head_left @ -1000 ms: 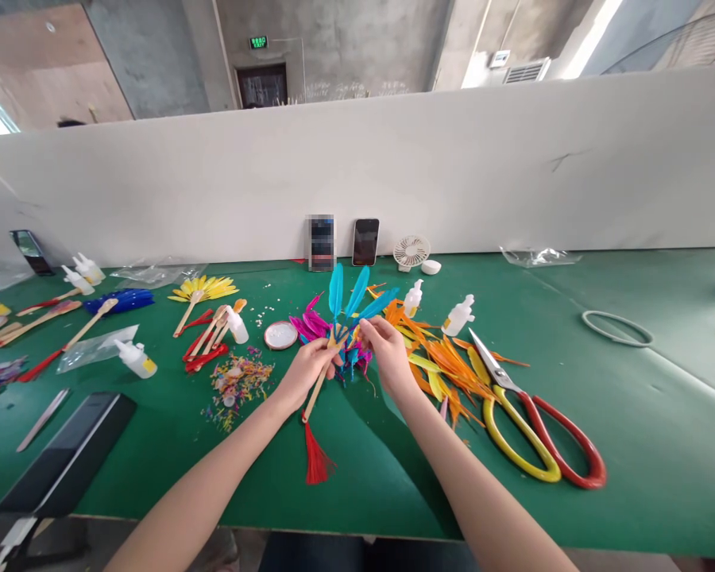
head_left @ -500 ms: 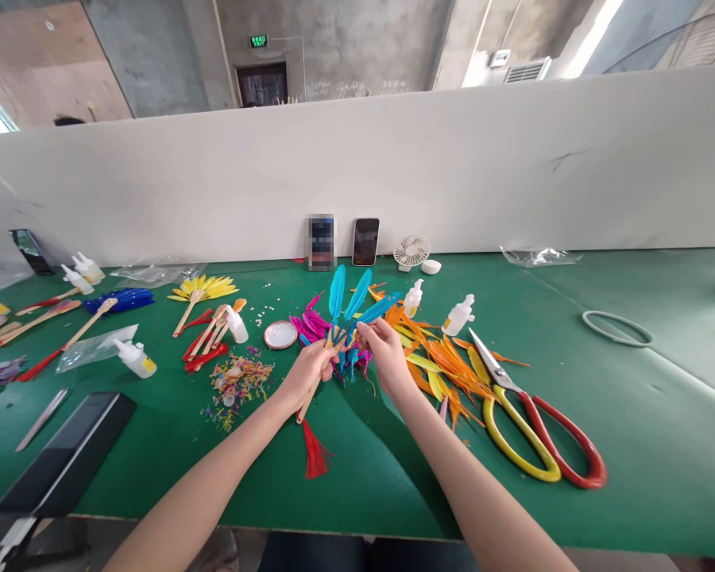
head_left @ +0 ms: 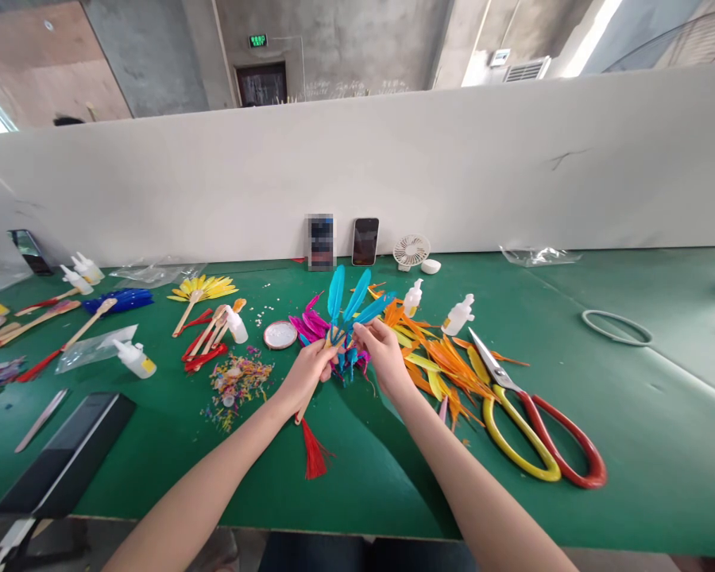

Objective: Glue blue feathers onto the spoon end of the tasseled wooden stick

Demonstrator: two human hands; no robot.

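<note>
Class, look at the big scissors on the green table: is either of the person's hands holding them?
No: the scissors lie untouched on the table, while the left hand and right hand hold blue feathers.

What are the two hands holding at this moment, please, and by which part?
The left hand grips the wooden fan stick near its top, the red tassel hanging below; the right hand pinches the blue feathers at their bases.

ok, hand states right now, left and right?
Left hand: closed on the wooden fan stick.
Right hand: pinching a blue feather.
</note>
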